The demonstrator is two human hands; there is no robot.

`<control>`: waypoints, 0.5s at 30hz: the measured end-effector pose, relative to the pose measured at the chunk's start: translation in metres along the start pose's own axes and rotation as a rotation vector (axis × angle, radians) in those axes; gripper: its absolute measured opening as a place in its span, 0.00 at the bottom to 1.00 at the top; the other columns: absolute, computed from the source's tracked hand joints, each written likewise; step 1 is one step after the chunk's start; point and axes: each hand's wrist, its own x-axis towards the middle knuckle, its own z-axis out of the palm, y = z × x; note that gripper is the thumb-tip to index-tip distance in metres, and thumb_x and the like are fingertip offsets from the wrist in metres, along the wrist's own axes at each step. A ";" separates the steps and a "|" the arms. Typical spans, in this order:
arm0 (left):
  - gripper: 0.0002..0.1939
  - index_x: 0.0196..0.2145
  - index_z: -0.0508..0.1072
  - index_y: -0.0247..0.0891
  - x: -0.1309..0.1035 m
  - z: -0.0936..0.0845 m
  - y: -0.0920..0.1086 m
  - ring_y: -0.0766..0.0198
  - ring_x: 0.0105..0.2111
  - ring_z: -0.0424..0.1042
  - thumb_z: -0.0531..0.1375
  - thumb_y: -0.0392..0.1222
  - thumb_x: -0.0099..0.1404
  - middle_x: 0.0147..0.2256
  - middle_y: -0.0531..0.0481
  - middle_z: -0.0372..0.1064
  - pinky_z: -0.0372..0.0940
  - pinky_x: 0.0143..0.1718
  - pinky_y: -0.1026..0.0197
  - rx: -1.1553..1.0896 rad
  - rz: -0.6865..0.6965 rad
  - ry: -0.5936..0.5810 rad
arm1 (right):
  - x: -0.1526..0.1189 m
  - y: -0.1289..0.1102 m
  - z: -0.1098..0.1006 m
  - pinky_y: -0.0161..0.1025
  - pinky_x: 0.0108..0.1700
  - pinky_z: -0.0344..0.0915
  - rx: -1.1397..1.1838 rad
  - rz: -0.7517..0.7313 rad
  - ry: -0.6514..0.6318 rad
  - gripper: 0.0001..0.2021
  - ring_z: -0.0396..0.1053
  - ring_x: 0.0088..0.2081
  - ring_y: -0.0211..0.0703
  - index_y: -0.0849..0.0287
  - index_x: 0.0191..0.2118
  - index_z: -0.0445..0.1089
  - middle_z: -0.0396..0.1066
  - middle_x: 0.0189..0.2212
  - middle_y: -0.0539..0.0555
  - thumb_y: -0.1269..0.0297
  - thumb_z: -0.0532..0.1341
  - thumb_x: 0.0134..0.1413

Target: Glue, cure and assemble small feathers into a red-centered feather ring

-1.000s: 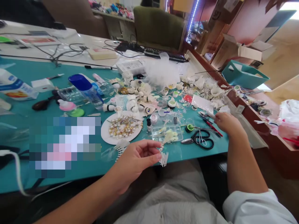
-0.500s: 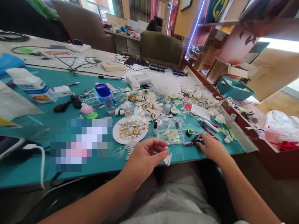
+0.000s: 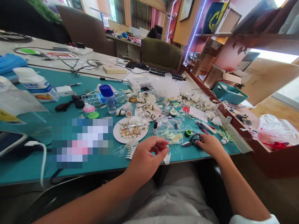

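Observation:
My left hand (image 3: 149,157) is closed in a pinch above the table's front edge. A tiny pale bead-like piece (image 3: 167,146) shows at its fingertips, too small to make out fully. Just below it is a white shuttlecock feather piece (image 3: 167,158); whether the fingers hold it too I cannot tell. My right hand (image 3: 211,145) has its fingers closed on the black handles of scissors (image 3: 186,144) lying on the mat, blade toward the left. Beyond the hands sit a clear plastic box (image 3: 173,137) with pale pieces and an open green-filled jar (image 3: 188,133).
A white plate (image 3: 116,137) of beads stands left of the box, beside a small black-capped bottle (image 3: 155,128). Shuttlecocks (image 3: 147,114) crowd the back of the green mat (image 3: 98,169). Pens (image 3: 207,127) lie at right; a blue-capped bottle (image 3: 108,99) stands behind the plate.
The view has shifted slightly. My right fingers have closed in a little more around the scissors' handles; my left hand keeps its pinch in nearly the same place.

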 end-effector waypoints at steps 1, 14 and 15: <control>0.11 0.37 0.81 0.38 0.000 0.000 -0.001 0.60 0.30 0.75 0.65 0.44 0.58 0.31 0.48 0.77 0.70 0.29 0.61 -0.002 0.013 0.004 | 0.001 0.001 -0.001 0.41 0.38 0.60 0.008 0.000 -0.006 0.18 0.76 0.45 0.53 0.59 0.49 0.75 0.79 0.42 0.60 0.52 0.58 0.65; 0.11 0.41 0.82 0.38 -0.004 0.004 -0.013 0.63 0.30 0.75 0.63 0.41 0.63 0.31 0.49 0.75 0.73 0.32 0.63 0.057 0.223 0.036 | 0.012 0.011 0.004 0.38 0.35 0.60 0.091 -0.021 -0.040 0.20 0.76 0.40 0.49 0.58 0.49 0.77 0.80 0.39 0.57 0.48 0.60 0.61; 0.10 0.41 0.82 0.38 -0.004 0.004 -0.014 0.63 0.29 0.75 0.63 0.40 0.63 0.31 0.49 0.75 0.73 0.32 0.63 0.064 0.232 0.043 | 0.011 0.012 0.003 0.38 0.35 0.59 0.090 -0.027 -0.042 0.19 0.76 0.40 0.49 0.58 0.48 0.77 0.80 0.39 0.57 0.50 0.61 0.61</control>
